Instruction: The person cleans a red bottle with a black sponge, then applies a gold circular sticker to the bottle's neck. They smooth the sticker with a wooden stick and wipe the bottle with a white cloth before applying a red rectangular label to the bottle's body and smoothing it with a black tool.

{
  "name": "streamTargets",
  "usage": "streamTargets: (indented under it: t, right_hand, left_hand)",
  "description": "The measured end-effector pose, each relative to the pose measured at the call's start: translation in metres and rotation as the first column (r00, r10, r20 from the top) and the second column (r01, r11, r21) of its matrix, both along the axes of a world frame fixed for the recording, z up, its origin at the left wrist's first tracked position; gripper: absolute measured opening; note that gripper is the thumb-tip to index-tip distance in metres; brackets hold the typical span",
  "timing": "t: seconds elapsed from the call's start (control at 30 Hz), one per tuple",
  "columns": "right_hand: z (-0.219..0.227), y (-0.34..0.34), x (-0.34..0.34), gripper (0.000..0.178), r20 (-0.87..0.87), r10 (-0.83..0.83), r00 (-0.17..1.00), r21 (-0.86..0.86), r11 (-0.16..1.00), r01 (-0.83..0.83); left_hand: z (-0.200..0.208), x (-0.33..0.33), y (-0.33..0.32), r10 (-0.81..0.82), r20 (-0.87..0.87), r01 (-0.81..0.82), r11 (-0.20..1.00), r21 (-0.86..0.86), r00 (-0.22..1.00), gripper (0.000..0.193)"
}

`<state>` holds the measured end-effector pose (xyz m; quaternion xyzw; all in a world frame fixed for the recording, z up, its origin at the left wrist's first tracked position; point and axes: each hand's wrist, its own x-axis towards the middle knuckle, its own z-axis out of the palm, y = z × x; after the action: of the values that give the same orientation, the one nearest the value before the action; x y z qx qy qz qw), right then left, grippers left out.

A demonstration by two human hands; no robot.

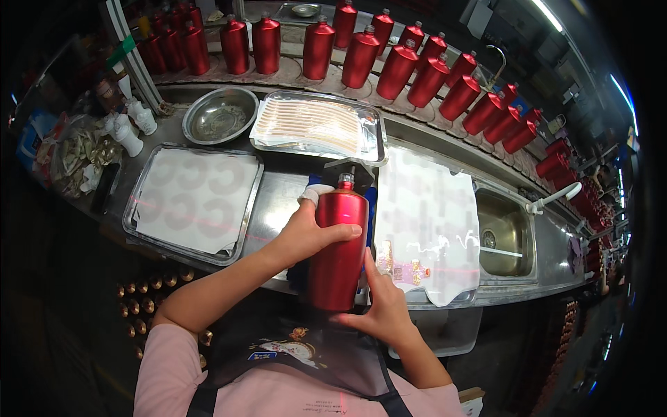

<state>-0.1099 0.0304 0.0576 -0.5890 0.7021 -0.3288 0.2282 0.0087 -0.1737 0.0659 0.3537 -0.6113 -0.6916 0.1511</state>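
A glossy red bottle [339,267] with a clear threaded neck stands nearly upright in front of my apron, at the worktop's near edge. My left hand [310,233] is closed around its upper part, the thumb lying across the front and a whitish wrap on a finger. Low on its right side, my right hand [383,306] holds the bottle between a thumb near the base and a raised forefinger. Behind the bottle, a dark metal fixture [347,167] and some blue cloth [371,208] are partly hidden. To the right lies a white sheet [427,208] with pale shapes and small pink-gold prints.
Left is a metal tray [254,201] of sheets with grey curved shapes. Farther back are a steel bowl [243,95] and a tray [380,142] with striped strips. A sink [532,243] with a white faucet [556,197] sits right. Several red bottles [361,61] line the track behind.
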Motion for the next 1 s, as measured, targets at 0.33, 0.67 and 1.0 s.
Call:
streamTargets:
  t: [0.33,0.67,1.0]
  right_hand:
    - [-0.022,-0.019,-0.016,0.11,0.018,-0.008,1.0,0.144,0.99,0.005]
    - [0.005,-0.026,-0.05,0.084,0.384,-0.213,0.898,0.266,0.957,0.113]
    - [-0.005,-0.043,-0.048,0.071,0.451,-0.325,0.831,0.171,0.945,0.277]
  left_hand:
    - [-0.011,-0.02,-0.018,-0.026,0.265,0.1,0.958,-0.268,0.964,0.101]
    - [-0.019,0.022,-0.139,0.528,0.039,-0.329,0.584,-0.742,0.848,0.058]
    - [-0.075,0.026,-0.252,0.592,0.338,-0.214,0.67,-0.711,0.731,0.044]
